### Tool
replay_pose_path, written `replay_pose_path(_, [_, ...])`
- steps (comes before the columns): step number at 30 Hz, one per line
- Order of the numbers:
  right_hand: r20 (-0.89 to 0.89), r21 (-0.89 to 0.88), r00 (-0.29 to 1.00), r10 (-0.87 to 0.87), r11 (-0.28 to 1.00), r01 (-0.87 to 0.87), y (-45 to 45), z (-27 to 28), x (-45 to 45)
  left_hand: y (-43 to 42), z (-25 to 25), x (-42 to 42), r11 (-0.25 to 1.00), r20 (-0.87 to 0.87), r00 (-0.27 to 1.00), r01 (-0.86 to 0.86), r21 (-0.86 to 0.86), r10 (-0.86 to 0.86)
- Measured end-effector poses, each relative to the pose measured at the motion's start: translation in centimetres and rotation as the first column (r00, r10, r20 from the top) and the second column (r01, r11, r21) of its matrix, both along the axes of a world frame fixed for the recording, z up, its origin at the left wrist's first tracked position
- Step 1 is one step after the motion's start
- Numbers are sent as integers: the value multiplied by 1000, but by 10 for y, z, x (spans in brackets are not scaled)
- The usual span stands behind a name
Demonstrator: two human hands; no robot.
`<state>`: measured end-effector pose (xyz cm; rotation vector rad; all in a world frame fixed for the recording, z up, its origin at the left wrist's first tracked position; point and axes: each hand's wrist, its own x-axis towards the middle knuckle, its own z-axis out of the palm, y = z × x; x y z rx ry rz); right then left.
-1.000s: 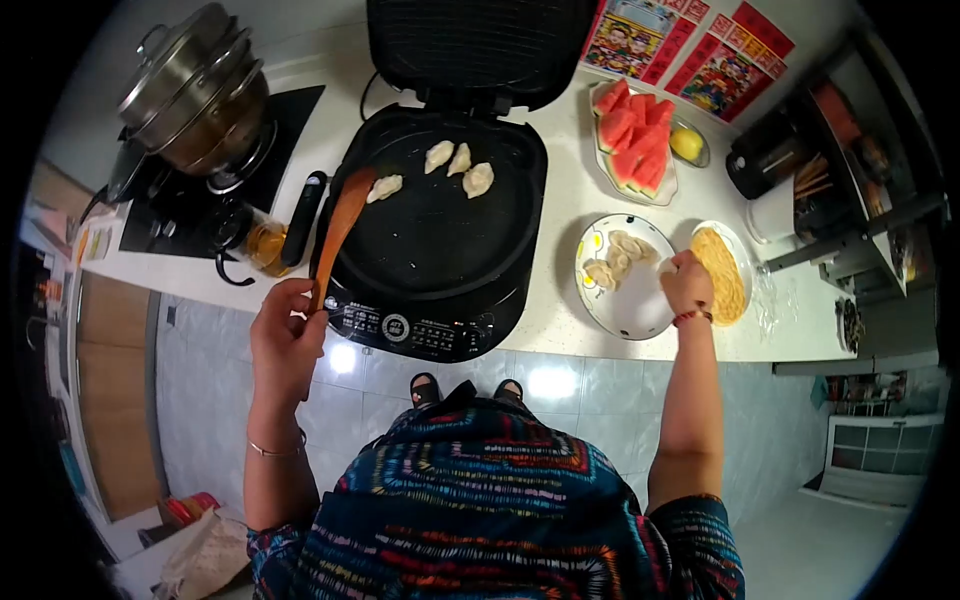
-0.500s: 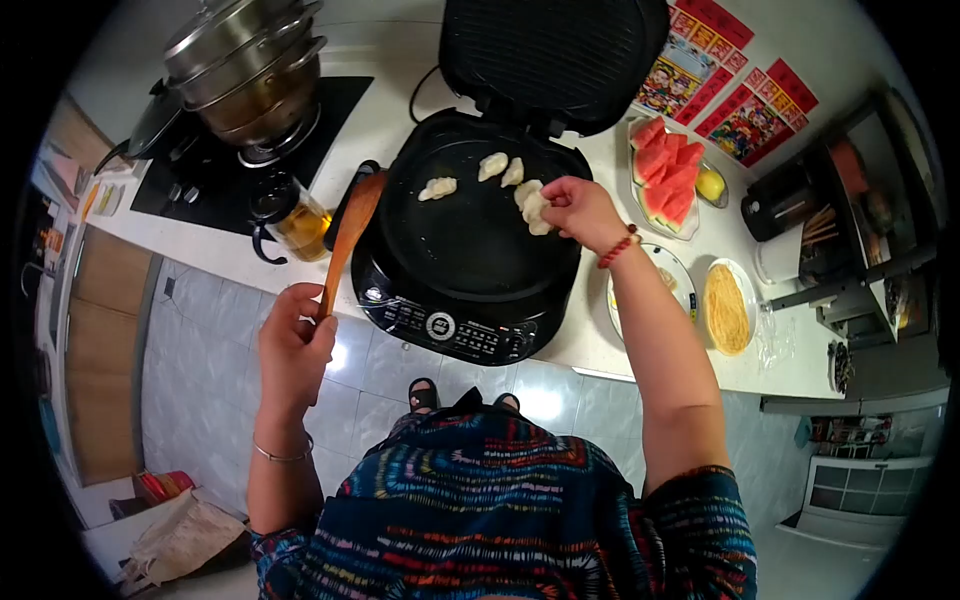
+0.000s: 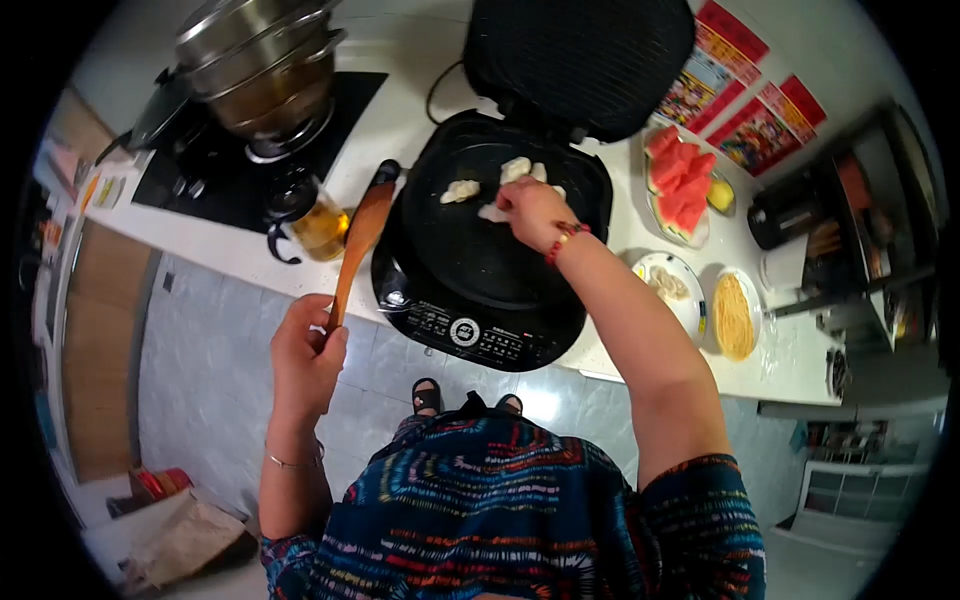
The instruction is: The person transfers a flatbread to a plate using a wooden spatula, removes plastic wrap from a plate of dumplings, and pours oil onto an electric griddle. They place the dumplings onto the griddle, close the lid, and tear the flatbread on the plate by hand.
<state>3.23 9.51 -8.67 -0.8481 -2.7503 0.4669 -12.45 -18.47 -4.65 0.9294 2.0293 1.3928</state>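
My left hand grips the thin end of a wooden spatula, its broad blade up beside the pan's left edge. Over the black electric pan, my right hand has its fingers pinched on a pale dumpling near the pan surface. One dumpling lies to the left of that hand, another just behind it; others are partly hidden by the hand. On the counter, a white plate holds more dumplings, partly behind my right forearm.
The pan's lid stands open at the back. Left are a steamer pot on the hob and a glass jug of amber liquid. To the right are watermelon slices, a yellow fruit and a dish of flatbread.
My right hand has gone from the plate to the pan, first at its right side, then further left with a dumpling. The view has shifted; my left hand still holds the spatula.
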Motion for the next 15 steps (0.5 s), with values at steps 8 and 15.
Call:
replay_pose_path(8, [-301, -46, 947, -109, 994, 99, -15, 37, 56, 13, -2, 10, 1000, -75, 997, 20, 9, -19])
replay_pose_path(15, [216, 118, 696, -685, 726, 678, 42, -11, 251, 30, 7, 26, 1000, -140, 990, 30, -2, -30])
